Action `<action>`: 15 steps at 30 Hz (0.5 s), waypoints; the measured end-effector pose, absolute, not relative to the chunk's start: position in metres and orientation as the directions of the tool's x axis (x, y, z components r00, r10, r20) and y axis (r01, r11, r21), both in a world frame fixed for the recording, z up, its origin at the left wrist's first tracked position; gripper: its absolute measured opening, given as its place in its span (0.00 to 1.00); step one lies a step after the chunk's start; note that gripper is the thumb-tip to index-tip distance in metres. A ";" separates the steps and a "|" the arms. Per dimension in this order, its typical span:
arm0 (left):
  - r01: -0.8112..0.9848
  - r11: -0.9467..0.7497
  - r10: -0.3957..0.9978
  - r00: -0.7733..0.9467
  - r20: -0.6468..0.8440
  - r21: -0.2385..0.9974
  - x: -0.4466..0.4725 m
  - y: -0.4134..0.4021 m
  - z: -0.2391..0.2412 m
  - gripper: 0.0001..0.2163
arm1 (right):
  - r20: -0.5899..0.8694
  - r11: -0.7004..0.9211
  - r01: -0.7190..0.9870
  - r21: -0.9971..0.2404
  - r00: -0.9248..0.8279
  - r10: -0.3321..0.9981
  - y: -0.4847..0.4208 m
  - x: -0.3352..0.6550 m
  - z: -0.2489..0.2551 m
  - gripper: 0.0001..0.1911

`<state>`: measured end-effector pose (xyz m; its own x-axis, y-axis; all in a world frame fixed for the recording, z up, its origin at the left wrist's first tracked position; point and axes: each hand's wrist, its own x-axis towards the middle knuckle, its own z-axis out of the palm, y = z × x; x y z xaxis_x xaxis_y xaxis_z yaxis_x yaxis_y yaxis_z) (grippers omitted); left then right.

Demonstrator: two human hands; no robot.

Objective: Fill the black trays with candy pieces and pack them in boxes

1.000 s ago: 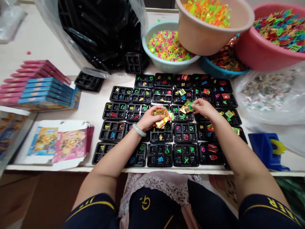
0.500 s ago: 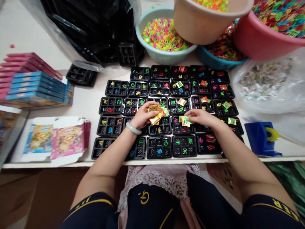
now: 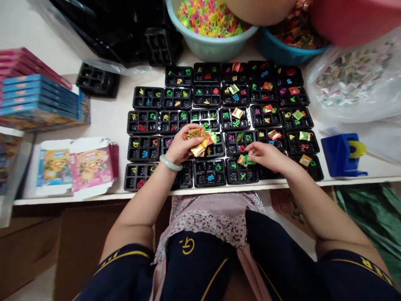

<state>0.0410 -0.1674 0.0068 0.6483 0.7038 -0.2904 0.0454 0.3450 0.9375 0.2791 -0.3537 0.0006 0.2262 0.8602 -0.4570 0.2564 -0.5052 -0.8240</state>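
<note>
My left hand (image 3: 181,146), with a pale bangle at the wrist, is closed on a fanned bunch of small shiny packets (image 3: 198,146), orange, green and red. It hovers over the middle of the rows of black compartment trays (image 3: 143,122). Between the fingertips of my right hand (image 3: 266,156) are small green and orange packets (image 3: 242,160), just above a front-row tray (image 3: 233,177) with green pieces in it. Behind that, another tray (image 3: 231,149) has a green packet (image 3: 239,137) in its upper part. Small coloured plastic shapes sit in the trays' compartments.
At the back stand a light-green basin (image 3: 213,47) of coloured pieces, a blue basin (image 3: 290,52) of packets and a red basin (image 3: 357,23). A blue tape dispenser (image 3: 336,154) is right; stacked boxes (image 3: 40,98) and flat printed cartons (image 3: 90,167) are left.
My right hand has moved toward me, from the second tray row to the front row. A green packet now lies in the tray it left. The view has tilted down.
</note>
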 end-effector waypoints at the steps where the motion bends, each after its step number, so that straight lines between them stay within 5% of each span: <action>1: 0.048 0.347 0.702 0.650 -0.293 0.937 0.039 -0.171 0.007 0.20 | -0.458 -0.505 0.284 -0.815 0.219 0.862 -0.358 0.275 0.000 0.11; 9: 0.020 0.359 0.762 0.571 -0.305 0.933 0.007 -0.185 0.007 0.21 | -0.331 -0.412 0.444 -0.796 0.250 0.910 -0.362 0.258 0.011 0.07; 15: 0.027 0.373 0.778 0.536 -0.328 0.928 -0.022 -0.195 0.002 0.22 | -0.205 -0.175 0.492 -0.853 -0.006 0.979 -0.322 0.185 0.000 0.06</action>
